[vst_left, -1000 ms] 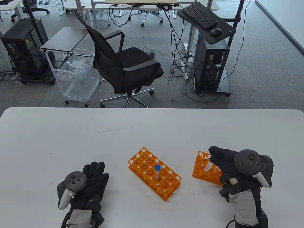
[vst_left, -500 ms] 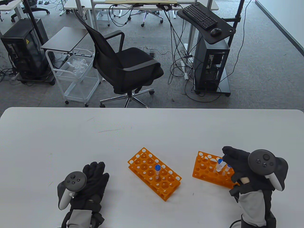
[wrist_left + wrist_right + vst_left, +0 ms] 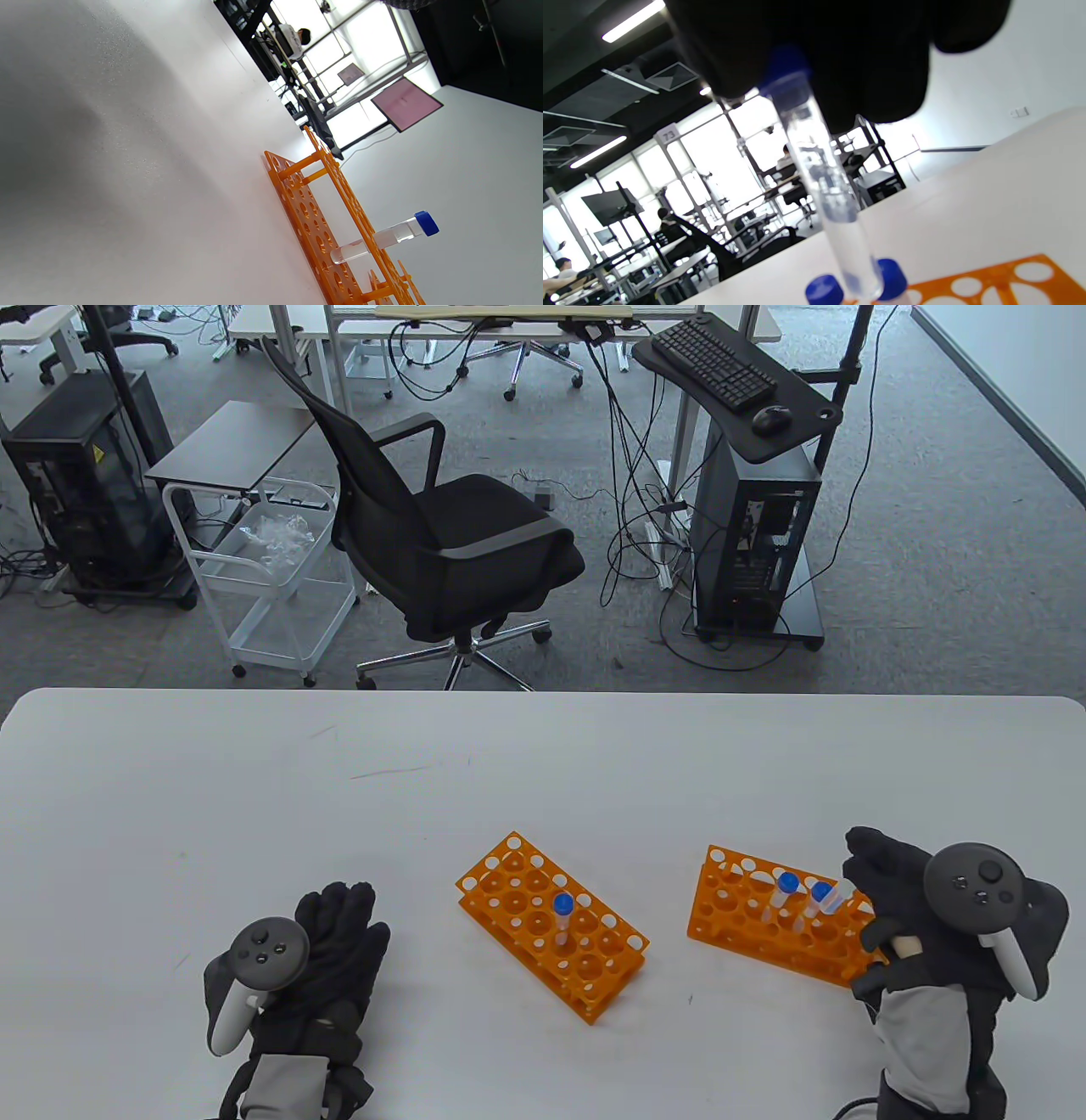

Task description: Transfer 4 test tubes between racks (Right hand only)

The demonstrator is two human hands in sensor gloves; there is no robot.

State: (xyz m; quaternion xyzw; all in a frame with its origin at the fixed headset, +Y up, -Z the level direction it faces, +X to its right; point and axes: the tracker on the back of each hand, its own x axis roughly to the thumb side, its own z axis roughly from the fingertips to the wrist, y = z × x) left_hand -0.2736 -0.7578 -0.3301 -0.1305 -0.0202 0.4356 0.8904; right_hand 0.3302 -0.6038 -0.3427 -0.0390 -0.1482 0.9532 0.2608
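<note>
Right hand (image 3: 912, 899) fingers clamp a test tube (image 3: 823, 178) by its cap, long axis near vertical, hanging over the right rack (image 3: 768, 920) beside two seated tubes (image 3: 802, 899). Destination rack (image 3: 551, 937) lies to the left, nearer the left hand (image 3: 327, 950), which rests flat on the tabletop (image 3: 543, 763), fingers apart, holding nothing.

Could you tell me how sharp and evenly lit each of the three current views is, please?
Table view: even light, sharp all over, soft shadows beside both racks. Left wrist view: tilted; the windows are blown out, while the rack and capped tube stay crisp. Right wrist view: backlit, so the right hand is a dark blur, and the tube in its grip is soft and out of focus.
</note>
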